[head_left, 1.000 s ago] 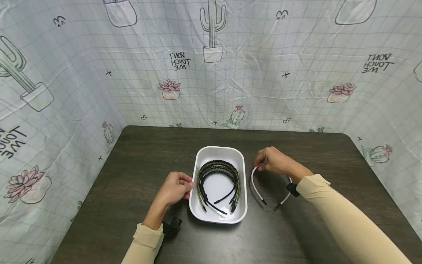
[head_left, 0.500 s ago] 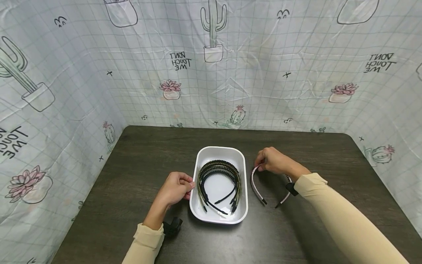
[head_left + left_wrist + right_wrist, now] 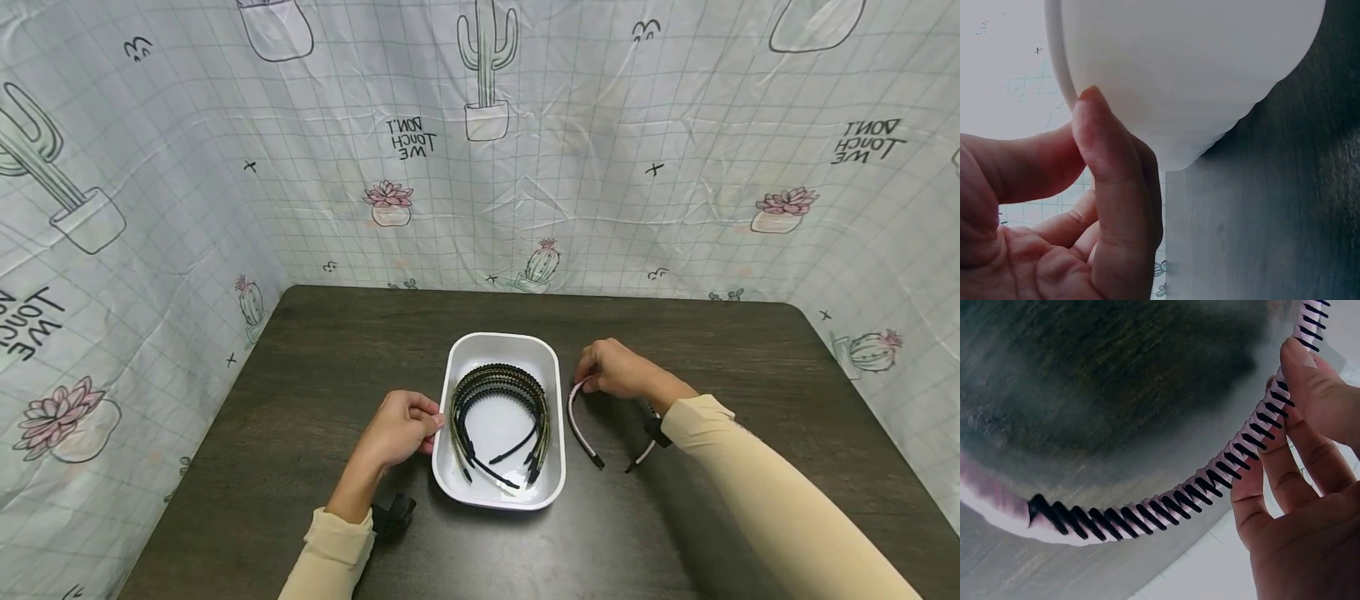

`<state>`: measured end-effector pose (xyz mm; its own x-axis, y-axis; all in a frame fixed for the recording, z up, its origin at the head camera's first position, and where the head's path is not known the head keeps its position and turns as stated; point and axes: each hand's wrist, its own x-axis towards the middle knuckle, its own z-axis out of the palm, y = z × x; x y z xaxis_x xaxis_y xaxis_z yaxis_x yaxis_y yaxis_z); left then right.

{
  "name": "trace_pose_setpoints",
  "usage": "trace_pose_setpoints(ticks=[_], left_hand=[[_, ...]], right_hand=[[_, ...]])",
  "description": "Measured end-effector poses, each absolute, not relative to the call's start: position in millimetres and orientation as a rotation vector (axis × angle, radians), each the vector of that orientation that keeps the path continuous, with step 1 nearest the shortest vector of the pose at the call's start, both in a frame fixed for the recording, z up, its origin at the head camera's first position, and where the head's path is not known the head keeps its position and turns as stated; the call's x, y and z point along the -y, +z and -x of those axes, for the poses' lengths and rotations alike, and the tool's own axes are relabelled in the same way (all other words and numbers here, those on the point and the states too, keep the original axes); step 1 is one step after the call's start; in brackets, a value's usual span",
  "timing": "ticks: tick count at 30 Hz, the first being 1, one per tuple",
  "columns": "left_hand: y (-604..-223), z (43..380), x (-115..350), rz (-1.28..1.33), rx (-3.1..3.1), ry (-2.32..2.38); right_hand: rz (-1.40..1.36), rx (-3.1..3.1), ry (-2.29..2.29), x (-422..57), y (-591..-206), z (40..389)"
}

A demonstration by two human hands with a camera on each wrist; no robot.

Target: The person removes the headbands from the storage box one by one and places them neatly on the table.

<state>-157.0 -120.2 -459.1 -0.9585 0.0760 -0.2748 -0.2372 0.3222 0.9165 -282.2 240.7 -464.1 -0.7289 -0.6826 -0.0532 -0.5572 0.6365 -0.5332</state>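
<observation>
My left hand pinches the left rim of a white plastic tray; the left wrist view shows thumb and fingertips on the rim of the tray. Inside the tray lie several black and gold headbands, nested in an arc with their ends toward me. To the right of the tray my right hand pinches a pink headband near the top of its curve, its two dark-tipped ends pointing toward me. Black teeth line the inside of the pink headband in the right wrist view.
A dark wood table carries everything. Behind it and at both sides hangs a white cloth printed with cacti, which meets the table's back edge. A black wrist camera sits on the left wrist.
My right hand and sleeve have shifted slightly left, bringing the pink headband a little closer to the tray. My left hand keeps its hold on the rim.
</observation>
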Motion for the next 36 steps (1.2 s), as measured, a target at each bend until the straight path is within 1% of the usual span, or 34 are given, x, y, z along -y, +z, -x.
trace_pose_setpoints(ticks=[36], left_hand=[[-459.1,157.6,120.7,0.128,-2.304,1.705]], right_hand=[[0.98,-2.636,-0.757,-239.2,-473.2,277.3]])
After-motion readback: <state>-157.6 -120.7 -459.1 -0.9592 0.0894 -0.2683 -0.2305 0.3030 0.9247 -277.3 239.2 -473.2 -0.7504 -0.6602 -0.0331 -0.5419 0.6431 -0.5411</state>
